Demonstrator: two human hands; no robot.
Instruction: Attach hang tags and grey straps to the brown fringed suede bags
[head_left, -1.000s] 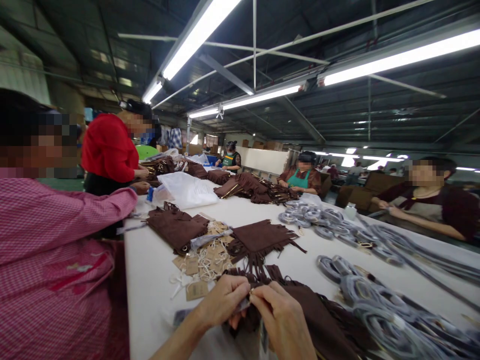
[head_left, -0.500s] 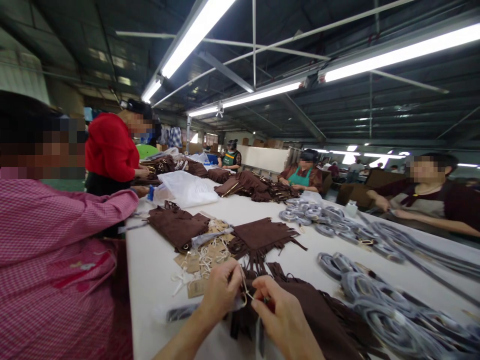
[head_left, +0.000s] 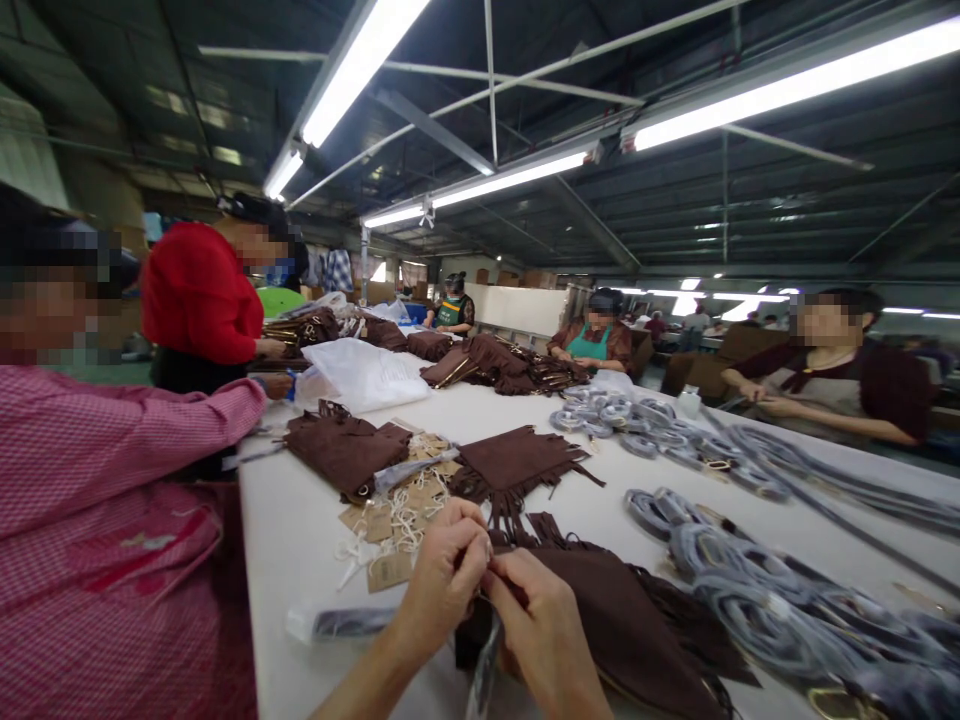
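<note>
My left hand (head_left: 446, 565) and my right hand (head_left: 541, 625) meet fingertip to fingertip over the near edge of the table, both closed in a pinch. Only a trace of white string shows at the fingers; the rest is hidden behind them. Under and beside my right hand lies a dark brown fringed bag (head_left: 622, 610). A plastic-wrapped strap (head_left: 484, 672) hangs below the hands. Left of them are a pile of brown paper tags (head_left: 390, 570) with white strings and a clear-wrapped dark piece (head_left: 349, 622).
More brown fringed pieces (head_left: 517, 460) lie ahead on the white table (head_left: 300, 550). Wrapped grey coiled straps (head_left: 742, 585) cover the right side. A plastic bag (head_left: 367, 375) sits farther back. Co-workers stand or sit around; a pink checked sleeve (head_left: 187, 410) reaches in at left.
My hands have come together, fingertips touching; the white string that was stretched between them is now mostly hidden. The view has shifted slightly, and the fringed bag beneath shows more.
</note>
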